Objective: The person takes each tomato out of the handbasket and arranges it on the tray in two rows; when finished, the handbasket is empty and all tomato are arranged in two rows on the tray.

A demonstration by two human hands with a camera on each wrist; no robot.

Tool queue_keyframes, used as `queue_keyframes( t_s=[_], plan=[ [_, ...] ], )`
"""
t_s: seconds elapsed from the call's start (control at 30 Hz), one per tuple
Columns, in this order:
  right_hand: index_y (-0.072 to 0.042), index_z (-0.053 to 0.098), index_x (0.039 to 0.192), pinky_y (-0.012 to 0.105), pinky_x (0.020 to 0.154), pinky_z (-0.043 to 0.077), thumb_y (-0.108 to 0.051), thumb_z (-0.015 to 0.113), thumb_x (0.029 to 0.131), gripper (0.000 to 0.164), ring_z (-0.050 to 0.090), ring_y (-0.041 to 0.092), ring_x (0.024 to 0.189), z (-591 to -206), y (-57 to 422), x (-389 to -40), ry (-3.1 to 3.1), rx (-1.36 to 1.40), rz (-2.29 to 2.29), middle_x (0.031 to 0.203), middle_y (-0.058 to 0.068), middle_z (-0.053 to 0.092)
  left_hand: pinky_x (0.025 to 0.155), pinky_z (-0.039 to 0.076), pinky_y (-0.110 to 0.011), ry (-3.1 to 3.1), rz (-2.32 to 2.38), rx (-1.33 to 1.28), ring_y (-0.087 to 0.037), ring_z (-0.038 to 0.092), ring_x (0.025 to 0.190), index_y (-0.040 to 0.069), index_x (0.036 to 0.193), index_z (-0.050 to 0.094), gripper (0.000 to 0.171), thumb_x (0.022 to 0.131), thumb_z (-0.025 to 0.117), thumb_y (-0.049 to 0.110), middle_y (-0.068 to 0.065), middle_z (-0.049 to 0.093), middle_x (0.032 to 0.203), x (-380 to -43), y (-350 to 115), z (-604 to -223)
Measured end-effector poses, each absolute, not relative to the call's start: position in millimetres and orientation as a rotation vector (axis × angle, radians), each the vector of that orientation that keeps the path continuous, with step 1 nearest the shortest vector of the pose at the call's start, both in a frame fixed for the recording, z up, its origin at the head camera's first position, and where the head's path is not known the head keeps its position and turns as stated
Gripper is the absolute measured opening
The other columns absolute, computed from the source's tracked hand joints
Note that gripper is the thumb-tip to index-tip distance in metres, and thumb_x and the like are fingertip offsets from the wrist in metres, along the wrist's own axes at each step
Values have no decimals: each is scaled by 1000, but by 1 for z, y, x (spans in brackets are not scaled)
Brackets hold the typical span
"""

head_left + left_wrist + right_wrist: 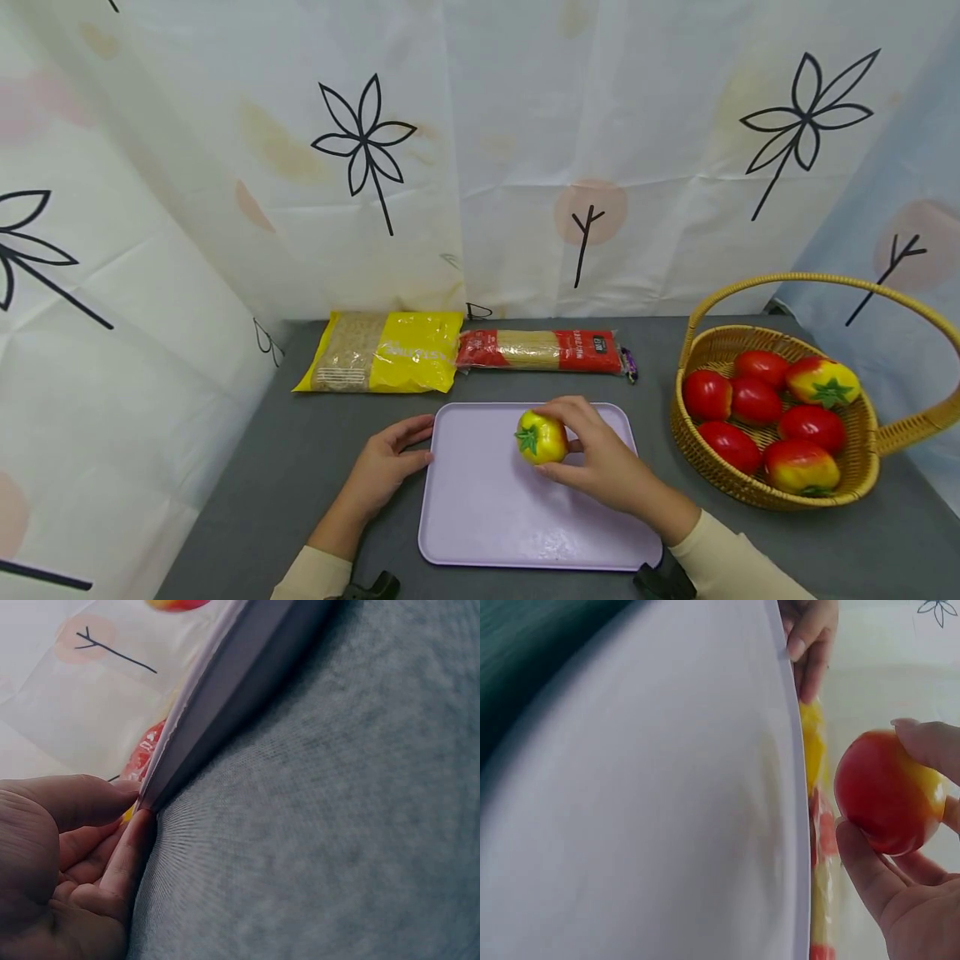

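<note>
Toward twelve o'clock over tray (510, 521), fruit (542, 439) gripped by right hand (600, 461); tray touched at ten o'clock by left hand (386, 468), fingers loose.

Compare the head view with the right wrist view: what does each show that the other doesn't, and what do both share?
Only head: the wicker basket with its fruits, and the green leafy top of the held fruit.

Only right wrist: that fruit's broad red side.

Both: the lilac tray, the left hand at its edge, the right hand holding the fruit, the yellow packet and the red packet.
</note>
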State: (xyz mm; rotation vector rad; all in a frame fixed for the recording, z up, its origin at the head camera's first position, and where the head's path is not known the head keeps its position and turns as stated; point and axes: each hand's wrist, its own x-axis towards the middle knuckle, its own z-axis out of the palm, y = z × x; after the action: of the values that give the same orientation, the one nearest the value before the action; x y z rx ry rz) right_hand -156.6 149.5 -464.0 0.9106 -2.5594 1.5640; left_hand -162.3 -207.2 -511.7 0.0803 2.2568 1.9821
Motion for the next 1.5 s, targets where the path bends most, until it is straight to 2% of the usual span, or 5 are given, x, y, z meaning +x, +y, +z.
queue_keyframes(
  t_s=[0.57,0.87,1.13,1.33,1.5],
  plan=[
    [-12,62,146,33,88,64,-14,93,90,64,61,30,118,-462,90,-184,-2646,833,1727,137,9,54,99,58,-30,2274,1977,63,-34,62,136,-3,148,64,56,94,80,-4,-18,66,146,-162,-208,-513],
    [-10,64,145,35,86,63,-19,94,89,64,62,23,110,-470,63,-196,-2678,839,1651,135,6,60,99,58,-30,2239,1996,99,-37,60,137,-6,149,61,57,95,80,-4,-23,63,148,-162,-209,-512],
    [-5,63,143,33,89,63,-16,94,90,62,65,24,114,-478,48,-202,-2650,836,1690,139,12,60,99,58,-29,2237,1983,98,-37,60,138,-6,149,60,58,95,80,-3,-22,63,148,-163,-207,-511],
    [-6,62,145,38,99,59,-18,92,92,62,63,25,117,-485,45,-205,-2666,780,1711,140,12,59,101,57,-30,2215,1993,107,-37,58,139,-7,150,59,58,96,79,-4,-23,60,151,-162,-207,-509],
    [-6,60,147,38,98,60,-16,91,93,63,63,25,118,-486,42,-206,-2665,766,1699,138,12,58,106,54,-35,2181,2020,131,-41,56,142,-11,152,54,61,95,76,-11,-28,55,154,-163,-207,-509]
  ],
)
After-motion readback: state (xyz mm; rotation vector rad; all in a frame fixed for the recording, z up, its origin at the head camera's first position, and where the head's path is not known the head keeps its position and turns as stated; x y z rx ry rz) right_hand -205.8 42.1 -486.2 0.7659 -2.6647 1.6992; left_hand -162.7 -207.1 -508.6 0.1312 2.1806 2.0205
